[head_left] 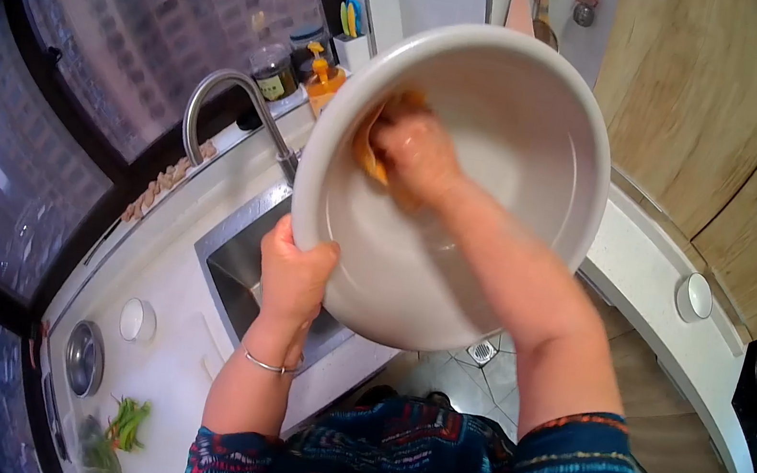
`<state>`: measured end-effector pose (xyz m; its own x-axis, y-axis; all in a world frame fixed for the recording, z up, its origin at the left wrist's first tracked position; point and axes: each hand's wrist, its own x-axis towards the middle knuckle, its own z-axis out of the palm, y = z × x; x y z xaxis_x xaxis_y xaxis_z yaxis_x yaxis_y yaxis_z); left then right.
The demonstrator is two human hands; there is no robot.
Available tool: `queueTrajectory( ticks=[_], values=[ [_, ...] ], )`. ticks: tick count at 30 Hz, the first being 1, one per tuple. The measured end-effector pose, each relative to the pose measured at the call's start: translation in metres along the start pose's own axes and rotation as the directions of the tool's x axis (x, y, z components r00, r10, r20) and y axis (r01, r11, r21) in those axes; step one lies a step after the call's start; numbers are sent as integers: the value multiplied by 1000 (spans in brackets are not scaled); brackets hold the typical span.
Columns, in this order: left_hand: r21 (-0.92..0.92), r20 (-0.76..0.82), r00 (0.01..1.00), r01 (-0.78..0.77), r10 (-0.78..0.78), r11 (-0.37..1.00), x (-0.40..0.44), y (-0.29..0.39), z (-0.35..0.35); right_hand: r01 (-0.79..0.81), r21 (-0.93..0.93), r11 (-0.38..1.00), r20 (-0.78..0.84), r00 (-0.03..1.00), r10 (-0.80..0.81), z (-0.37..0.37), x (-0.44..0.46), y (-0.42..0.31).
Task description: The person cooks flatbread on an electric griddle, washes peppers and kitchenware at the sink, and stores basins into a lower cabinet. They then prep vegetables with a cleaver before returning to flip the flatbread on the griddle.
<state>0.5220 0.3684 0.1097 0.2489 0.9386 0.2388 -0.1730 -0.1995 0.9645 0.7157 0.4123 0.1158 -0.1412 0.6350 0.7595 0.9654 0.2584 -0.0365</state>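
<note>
A large off-white basin (507,284) is held up and tilted in front of me, its inside facing me. My left hand (295,268) grips its rim at the lower left, the thumb over the edge and the other fingers hidden behind. Inside the basin, my right hand (417,155) presses an orange cloth (373,153) against the upper left wall. The fingers are bunched on the cloth and partly hidden by the hand's back. Under the basin's left side lies the steel sink (240,261), partly covered, with its curved faucet (226,80) behind.
An orange pump bottle (325,82) and a lidded jar (273,72) stand by the window. On the left counter are a white cup (137,320), a steel bowl (85,358) and green vegetables (127,422). Another white cup (694,297) sits on the right counter.
</note>
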Motion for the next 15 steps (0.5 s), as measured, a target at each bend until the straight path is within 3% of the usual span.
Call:
queueTrajectory(
  ticks=[1, 3, 4, 6, 9, 11, 12, 13, 14, 15],
  values=[
    [7, 20, 1000, 16, -16, 1000, 0, -1, -2, 114, -100, 988, -80, 989, -122, -7, 3, 14],
    [35, 3, 1000, 3, -3, 999, 0, 1, -7, -1, -269, 963, -43, 999, -11, -8, -3, 45],
    [51, -48, 997, -52, 54, 997, 0, 7, -7, 2, -266, 964, -36, 999, -12, -6, -13, 59],
    [82, -111, 976, -178, 186, 981, 3, 16, -9, -35, -428, 903, -132, 991, -24, 3, -34, 82],
    [160, -62, 959, -265, 277, 951, 2, 26, -11, -10, -588, 808, 5, 1000, 16, 6, -67, 68],
    [202, -51, 960, -261, 276, 944, 0, 29, -7, -153, -517, 842, 277, 901, 334, 5, -76, 35],
    [246, -37, 959, -265, 282, 932, 1, 29, -5, -242, -433, 868, 344, 846, 407, 10, -82, 21],
    [242, -32, 958, -268, 284, 933, 2, 28, -3, -224, -379, 898, 180, 934, 309, 29, -98, 15],
    [250, -22, 959, -268, 282, 931, 1, 27, -1, -225, -383, 896, 180, 933, 311, 26, -98, 0],
    [259, -13, 960, -267, 280, 928, 0, 26, 1, -324, -198, 925, 357, 855, 376, 21, -93, -17]
  ],
)
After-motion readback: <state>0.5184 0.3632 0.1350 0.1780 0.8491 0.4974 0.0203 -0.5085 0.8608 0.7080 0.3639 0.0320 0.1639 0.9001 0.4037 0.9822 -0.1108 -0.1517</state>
